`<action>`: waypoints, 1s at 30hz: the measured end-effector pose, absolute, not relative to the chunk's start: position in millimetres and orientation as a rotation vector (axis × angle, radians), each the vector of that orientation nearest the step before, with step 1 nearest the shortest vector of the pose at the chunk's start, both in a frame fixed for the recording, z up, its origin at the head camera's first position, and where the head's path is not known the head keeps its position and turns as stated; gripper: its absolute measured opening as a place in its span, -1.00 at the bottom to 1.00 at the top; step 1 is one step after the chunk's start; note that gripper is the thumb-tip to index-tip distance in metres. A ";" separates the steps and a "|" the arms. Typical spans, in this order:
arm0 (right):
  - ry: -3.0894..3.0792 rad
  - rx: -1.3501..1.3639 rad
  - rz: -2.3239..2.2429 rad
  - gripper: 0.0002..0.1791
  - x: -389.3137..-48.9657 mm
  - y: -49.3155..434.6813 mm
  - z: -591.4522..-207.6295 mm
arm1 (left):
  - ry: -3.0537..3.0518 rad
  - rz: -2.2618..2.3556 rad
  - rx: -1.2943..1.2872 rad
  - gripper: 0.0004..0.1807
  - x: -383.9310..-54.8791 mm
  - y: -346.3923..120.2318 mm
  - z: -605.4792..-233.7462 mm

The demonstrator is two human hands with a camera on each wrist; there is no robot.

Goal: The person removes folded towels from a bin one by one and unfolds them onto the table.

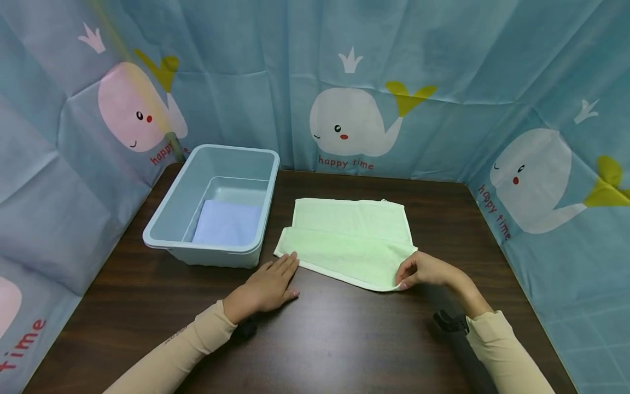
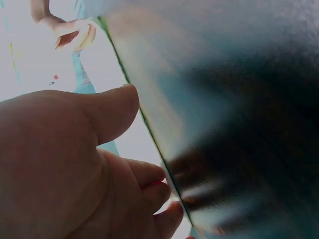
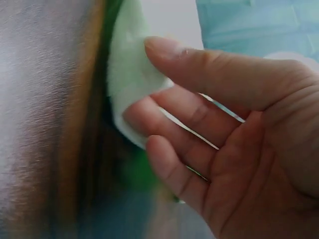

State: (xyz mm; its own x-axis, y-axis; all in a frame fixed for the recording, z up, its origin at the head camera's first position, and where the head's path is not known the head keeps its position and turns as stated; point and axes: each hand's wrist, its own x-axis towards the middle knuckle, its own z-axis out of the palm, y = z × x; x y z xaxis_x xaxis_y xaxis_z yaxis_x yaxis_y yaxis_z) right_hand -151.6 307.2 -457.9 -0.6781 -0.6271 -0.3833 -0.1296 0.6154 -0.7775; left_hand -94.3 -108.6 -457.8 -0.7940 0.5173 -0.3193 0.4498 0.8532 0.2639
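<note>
A light green towel (image 1: pixel 346 249) lies on the dark wooden table, its near part folded over so that the back layer shows behind it. At the towel's near left corner rests my left hand (image 1: pixel 268 284), palm down with fingers extended and fingertips at the edge. My right hand (image 1: pixel 429 269) pinches the near right corner between thumb and fingers; the right wrist view shows the thumb (image 3: pixel 174 57) on top of the green cloth (image 3: pixel 130 64). In the left wrist view, the towel's edge runs right beside the left fingers (image 2: pixel 149 174).
A light blue plastic bin (image 1: pixel 169 243) stands left of the towel, with a folded periwinkle cloth (image 1: pixel 228 221) on its floor. Blue curtains (image 1: pixel 275 49) printed with whales hang behind and along both sides of the table (image 1: pixel 325 339).
</note>
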 end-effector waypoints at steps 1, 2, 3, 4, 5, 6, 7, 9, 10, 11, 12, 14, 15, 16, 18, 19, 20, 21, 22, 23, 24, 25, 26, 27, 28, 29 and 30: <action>2.164 -0.585 -0.982 -0.84 -152.5 306.4 -455.3 | 2.644 0.243 0.718 -0.22 -94.4 -108.6 -457.0; 2.144 -0.581 -0.984 -0.80 -153.9 305.5 -452.6 | 2.642 0.239 0.718 -0.21 -94.4 -108.6 -456.5; 2.127 -0.571 -0.988 -0.76 -155.8 304.0 -449.1 | 2.640 0.236 0.717 -0.21 -94.3 -108.8 -456.4; 2.114 -0.564 -0.993 -0.72 -158.2 302.5 -445.4 | 2.638 0.236 0.718 -0.21 -94.3 -109.0 -456.0; 2.107 -0.562 -0.997 -0.69 -161.3 301.0 -441.3 | 2.636 0.236 0.718 -0.21 -94.3 -109.2 -455.6; 2.110 -0.562 -1.003 -0.66 -165.3 299.6 -437.3 | 2.635 0.236 0.717 -0.21 -94.2 -109.5 -455.3; 2.121 -0.560 -1.011 -0.64 -169.9 298.1 -433.6 | 2.635 0.235 0.716 -0.21 -94.3 -109.7 -455.2; 2.158 -0.573 -1.039 -0.60 -180.3 294.8 -426.4 | 2.635 0.241 0.715 -0.21 -94.5 -110.0 -455.1; 2.187 -0.583 -1.049 -0.58 -185.9 293.4 -423.6 | 2.635 0.240 0.716 -0.21 -94.6 -110.1 -455.5; 2.211 -0.595 -1.065 -0.56 -191.8 292.4 -421.4 | 2.634 0.241 0.718 -0.21 -94.7 -110.1 -455.8; 2.234 -0.597 -1.088 -0.55 -197.6 291.0 -419.4 | 2.633 0.244 0.720 -0.21 -94.8 -110.1 -456.2; 2.286 -0.609 -1.127 -0.54 -209.2 288.4 -416.9 | 2.632 0.248 0.726 -0.21 -95.0 -109.9 -456.7; 2.314 -0.612 -1.138 -0.53 -215.1 287.0 -416.3 | 2.631 0.247 0.730 -0.21 -95.1 -109.8 -456.7; 2.338 -0.614 -1.144 -0.52 -221.3 285.1 -416.5 | 2.630 0.248 0.731 -0.21 -95.1 -110.0 -457.5; 2.380 -0.613 -1.147 -0.50 -233.2 280.0 -417.7 | 2.631 0.248 0.732 -0.21 -95.2 -110.5 -457.8; 2.402 -0.612 -1.140 -0.49 -239.2 277.5 -419.3 | 2.631 0.246 0.734 -0.21 -95.1 -110.9 -457.9; 2.422 -0.609 -1.125 -0.48 -244.7 274.8 -421.1 | 2.632 0.248 0.734 -0.21 -95.2 -111.2 -458.1; 2.440 -0.605 -1.109 -0.47 -250.0 271.9 -423.2 | 2.631 0.252 0.733 -0.21 -95.2 -111.4 -457.9; 2.457 -0.602 -1.088 -0.46 -255.0 269.4 -425.9 | 2.631 0.263 0.731 -0.21 -95.2 -111.5 -457.8; 2.472 -0.592 -1.070 -0.45 -259.3 267.1 -428.6 | 2.629 0.263 0.733 -0.21 -95.1 -111.6 -457.4; 2.483 -0.586 -1.049 -0.44 -263.3 265.1 -431.5 | 2.628 0.269 0.735 -0.21 -94.9 -111.6 -456.9; 2.494 -0.574 -1.029 -0.44 -266.8 263.3 -434.3 | 2.627 0.276 0.736 -0.21 -94.7 -111.5 -456.4; 2.507 -0.572 -1.009 -0.42 -270.2 261.6 -437.6 | 2.628 0.284 0.734 -0.21 -94.6 -111.3 -456.3; 2.506 -0.570 -1.004 -0.41 -272.8 260.1 -440.2 | 2.627 0.288 0.734 -0.22 -94.3 -111.2 -455.9; 2.508 -0.564 -0.999 -0.40 -275.2 258.5 -442.9 | 2.626 0.289 0.734 -0.22 -94.1 -111.2 -455.7; 2.504 -0.564 -1.003 -0.39 -277.2 256.9 -445.1 | 2.625 0.286 0.734 -0.22 -94.0 -111.1 -455.8; 2.503 -0.568 -1.003 -0.38 -279.4 255.4 -447.6 | 2.627 0.285 0.733 -0.22 -94.0 -111.1 -455.8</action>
State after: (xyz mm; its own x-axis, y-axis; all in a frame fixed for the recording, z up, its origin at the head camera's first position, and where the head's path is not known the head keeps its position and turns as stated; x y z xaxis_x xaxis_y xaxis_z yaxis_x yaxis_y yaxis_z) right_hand -279.4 255.4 -447.6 -0.8444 -0.4980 -0.1975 -0.2237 0.6628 -0.7146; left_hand -94.0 -111.1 -455.8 -0.7843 0.5322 -0.3189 0.4514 0.8421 0.2952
